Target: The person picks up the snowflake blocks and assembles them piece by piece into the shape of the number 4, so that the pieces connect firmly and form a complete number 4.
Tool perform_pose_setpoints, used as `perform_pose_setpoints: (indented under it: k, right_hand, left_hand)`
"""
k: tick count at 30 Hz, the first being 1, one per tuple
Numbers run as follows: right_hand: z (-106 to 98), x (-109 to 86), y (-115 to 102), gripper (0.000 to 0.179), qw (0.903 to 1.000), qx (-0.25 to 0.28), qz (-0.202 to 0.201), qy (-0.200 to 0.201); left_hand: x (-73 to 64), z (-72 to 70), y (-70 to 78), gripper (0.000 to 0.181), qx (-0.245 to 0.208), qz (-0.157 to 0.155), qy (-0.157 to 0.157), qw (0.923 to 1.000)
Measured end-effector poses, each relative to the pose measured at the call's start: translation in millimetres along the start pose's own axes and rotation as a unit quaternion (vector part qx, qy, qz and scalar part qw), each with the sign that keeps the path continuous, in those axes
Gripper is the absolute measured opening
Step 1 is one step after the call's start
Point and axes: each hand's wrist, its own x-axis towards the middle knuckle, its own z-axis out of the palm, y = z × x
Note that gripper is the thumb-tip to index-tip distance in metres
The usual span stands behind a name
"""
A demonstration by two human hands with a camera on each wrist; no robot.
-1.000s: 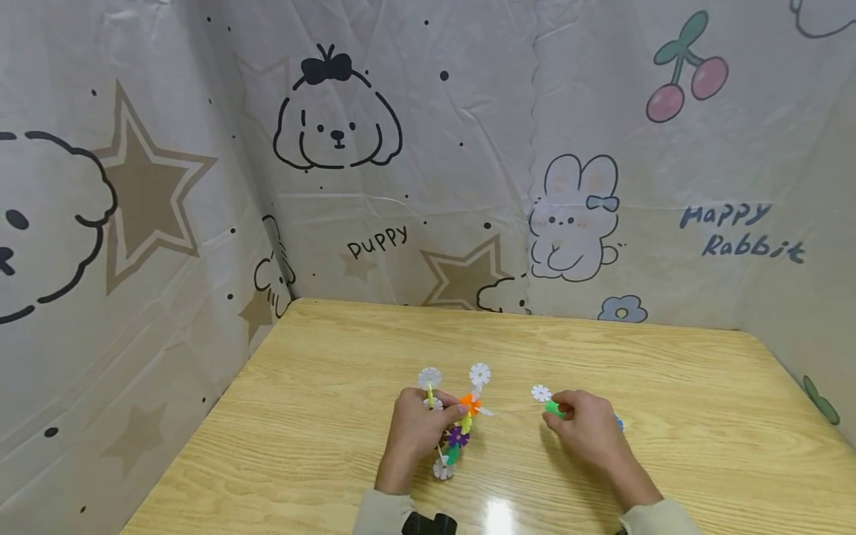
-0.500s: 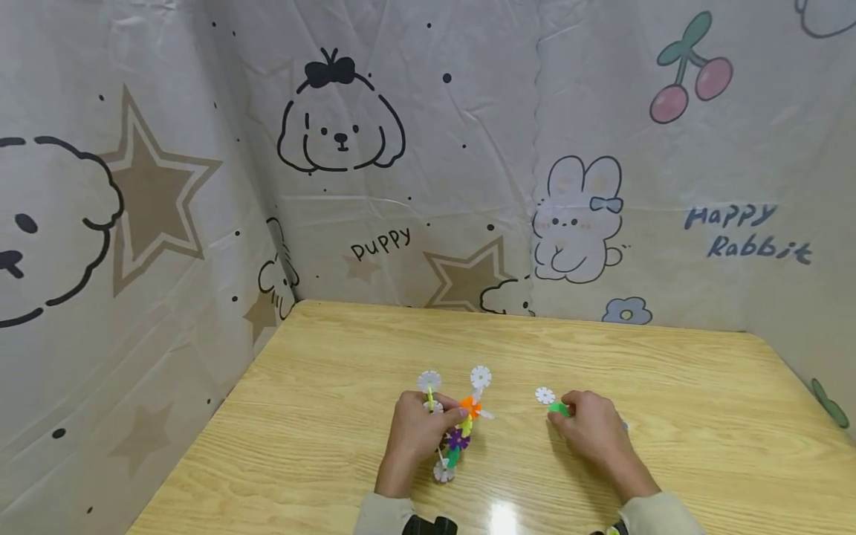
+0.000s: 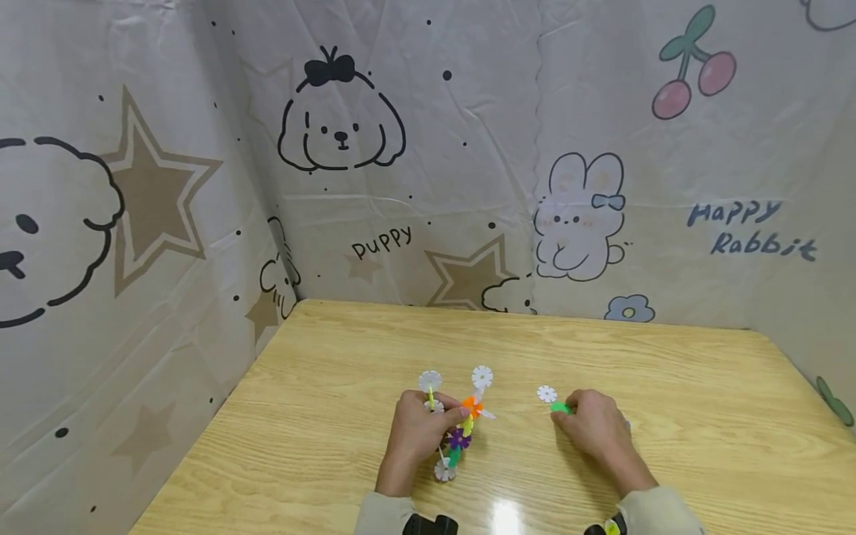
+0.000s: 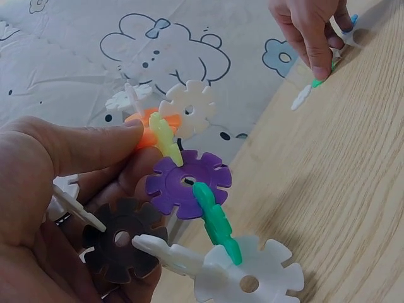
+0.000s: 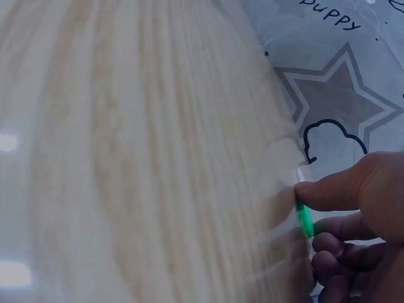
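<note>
Thumb and fingers of my left hand [image 3: 417, 423] hold a linked chain of notched plastic snowflake discs above the table. They pinch it near its orange disc [image 3: 472, 406]. A purple disc [image 4: 189, 183], a brown disc [image 4: 123, 238], a green disc [image 4: 218, 224] and several white ones slot into each other at angles. Over to the right, my right hand [image 3: 591, 427] pinches another green disc [image 5: 305, 219] low at the tabletop, thumb on one side and index finger on the other. A loose-looking white disc [image 3: 546, 394] lies right beside that green one.
A blue piece [image 4: 355, 19] lies on the table behind my right hand, mostly covered by it in the head view. The wooden table [image 3: 334, 357] meets a printed cloth wall [image 3: 401, 193] at its back edge, with cloth on both sides too.
The view has shifted slightly. My right hand has turned a little and now covers more of the blue piece; my left hand keeps its hold on the chain.
</note>
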Motion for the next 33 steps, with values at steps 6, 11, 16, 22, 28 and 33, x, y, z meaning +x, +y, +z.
perform_pose_setpoints:
  k: [6, 11, 16, 22, 28, 33]
  right_hand:
    - [-3, 1.0, 2, 0.035, 0.9997, 0.021, 0.012, -0.008]
    - [-5, -1.2, 4, 0.035, 0.9986, 0.047, 0.021, -0.008]
    - [-7, -3.8, 6, 0.025, 0.9963, 0.085, 0.011, -0.001]
    - [-10, -5.9, 6, 0.015, 0.9951, 0.097, 0.006, -0.015]
    - [-10, -9.8, 1, 0.009, 0.9928, 0.118, 0.004, -0.021]
    - [-10, -14.9, -7, 0.007, 0.9891, 0.146, -0.012, -0.009]
  left_hand:
    - [-0.9, 1.1, -0.7, 0.040, -0.002, -0.008, 0.005, 1.0000]
    - [-1.8, 1.6, -0.2, 0.052, 0.000, -0.013, 0.006, 0.9999]
    - [-1.4, 2.2, -0.6, 0.056, 0.006, -0.010, 0.008, 0.9999]
    - [-1.6, 2.9, 0.1, 0.056, 0.010, -0.013, 0.014, 0.9998]
    - [-1.9, 2.7, 2.3, 0.055, 0.008, -0.017, 0.014, 0.9997]
    - [-1.4, 3.3, 3.2, 0.051, -0.002, -0.014, 0.009, 0.9999]
